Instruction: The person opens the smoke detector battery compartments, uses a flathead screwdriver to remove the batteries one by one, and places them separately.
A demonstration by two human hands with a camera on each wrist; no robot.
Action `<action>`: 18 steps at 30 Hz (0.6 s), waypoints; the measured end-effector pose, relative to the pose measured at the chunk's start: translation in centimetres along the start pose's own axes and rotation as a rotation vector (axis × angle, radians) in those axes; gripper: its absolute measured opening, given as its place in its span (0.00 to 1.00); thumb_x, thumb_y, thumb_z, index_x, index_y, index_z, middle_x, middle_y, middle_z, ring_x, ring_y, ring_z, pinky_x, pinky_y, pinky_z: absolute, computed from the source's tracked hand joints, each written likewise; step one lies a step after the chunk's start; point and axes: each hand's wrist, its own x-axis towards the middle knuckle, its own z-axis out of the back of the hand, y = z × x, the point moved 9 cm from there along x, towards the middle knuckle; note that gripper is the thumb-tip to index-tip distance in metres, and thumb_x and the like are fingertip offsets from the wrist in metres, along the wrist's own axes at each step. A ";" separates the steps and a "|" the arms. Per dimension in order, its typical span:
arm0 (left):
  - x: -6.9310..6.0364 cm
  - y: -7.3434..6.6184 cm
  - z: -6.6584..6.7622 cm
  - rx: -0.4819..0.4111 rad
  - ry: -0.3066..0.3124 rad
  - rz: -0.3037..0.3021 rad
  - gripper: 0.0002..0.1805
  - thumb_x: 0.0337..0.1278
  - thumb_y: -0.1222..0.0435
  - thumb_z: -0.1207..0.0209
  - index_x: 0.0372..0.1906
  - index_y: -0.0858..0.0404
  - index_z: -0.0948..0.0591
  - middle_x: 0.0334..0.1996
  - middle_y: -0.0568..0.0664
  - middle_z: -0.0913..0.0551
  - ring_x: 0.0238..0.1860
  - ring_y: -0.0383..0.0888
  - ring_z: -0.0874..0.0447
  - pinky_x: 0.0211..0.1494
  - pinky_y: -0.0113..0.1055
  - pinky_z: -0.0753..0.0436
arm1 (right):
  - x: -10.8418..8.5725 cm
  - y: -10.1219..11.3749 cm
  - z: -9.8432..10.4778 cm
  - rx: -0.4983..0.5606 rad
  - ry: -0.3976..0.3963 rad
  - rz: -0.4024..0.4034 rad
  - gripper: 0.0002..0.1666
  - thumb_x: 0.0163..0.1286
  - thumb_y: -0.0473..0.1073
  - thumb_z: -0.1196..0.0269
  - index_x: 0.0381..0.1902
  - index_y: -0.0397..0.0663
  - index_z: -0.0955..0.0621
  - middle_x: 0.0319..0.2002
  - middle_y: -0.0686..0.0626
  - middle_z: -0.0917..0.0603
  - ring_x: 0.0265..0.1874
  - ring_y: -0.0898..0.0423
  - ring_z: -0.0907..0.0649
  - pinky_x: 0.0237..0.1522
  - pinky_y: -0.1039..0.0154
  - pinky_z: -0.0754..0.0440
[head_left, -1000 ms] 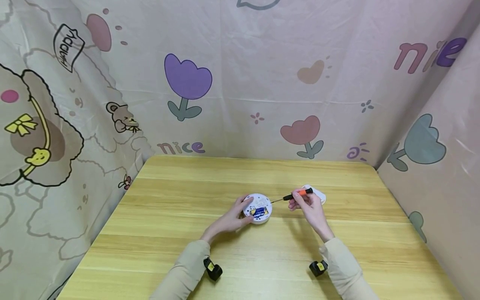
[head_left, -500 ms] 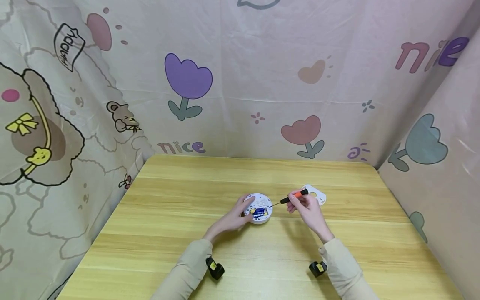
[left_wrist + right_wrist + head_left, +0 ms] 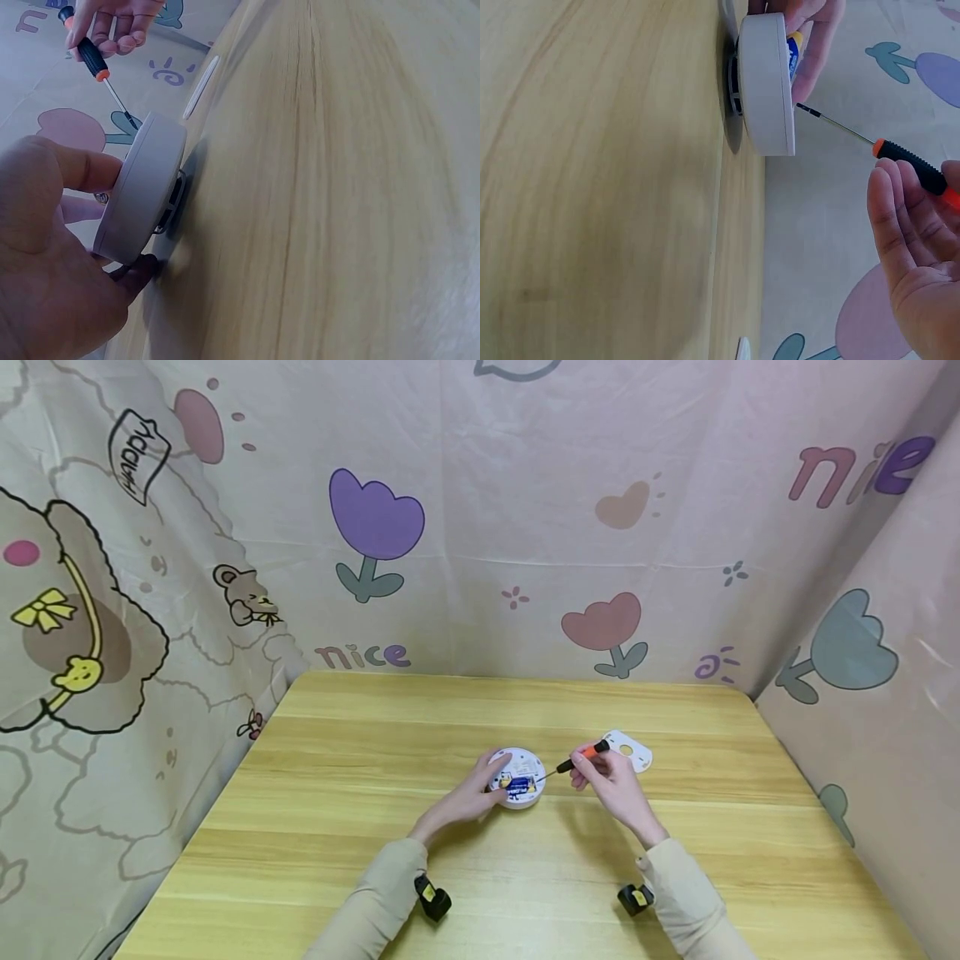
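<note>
My left hand (image 3: 467,795) grips a round white smoke detector (image 3: 527,763) by its rim. Its flat back faces up, with a blue and yellow battery (image 3: 517,787) set in it. In the left wrist view a black vented part (image 3: 172,204) shows on the detector's underside, toward the table. My right hand (image 3: 613,783) pinches a small black and orange screwdriver (image 3: 580,759), tilted down to the left. In the right wrist view the screwdriver's tip is at the detector's back, close to the battery; whether it touches cannot be told.
A flat white plate (image 3: 640,760) with a hole in it lies behind my right hand on the wooden table (image 3: 375,727). Printed curtains (image 3: 487,527) stand along the back and both sides. A black wrist camera (image 3: 432,898) hangs from each sleeve.
My right hand has moved slightly left, carrying the screwdriver tip from the detector's right edge inward and toward the battery. The left hand keeps its grip, nearly still.
</note>
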 end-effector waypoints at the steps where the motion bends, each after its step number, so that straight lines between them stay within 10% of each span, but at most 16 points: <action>1: 0.0 0.0 0.0 -0.001 0.001 0.004 0.39 0.64 0.66 0.45 0.79 0.64 0.43 0.81 0.66 0.56 0.80 0.67 0.55 0.81 0.66 0.50 | 0.0 0.1 0.0 -0.008 -0.001 0.004 0.14 0.77 0.40 0.43 0.43 0.30 0.19 0.29 0.39 0.14 0.25 0.60 0.15 0.31 0.63 0.11; 18: 0.0 -0.1 -0.1 -0.018 -0.006 0.010 0.40 0.61 0.67 0.46 0.79 0.64 0.44 0.81 0.66 0.57 0.80 0.67 0.56 0.81 0.67 0.51 | 0.0 1.9 -1.0 -0.156 0.029 0.095 0.12 0.77 0.40 0.42 0.39 0.35 0.18 0.25 0.47 0.15 0.23 0.53 0.15 0.27 0.66 0.12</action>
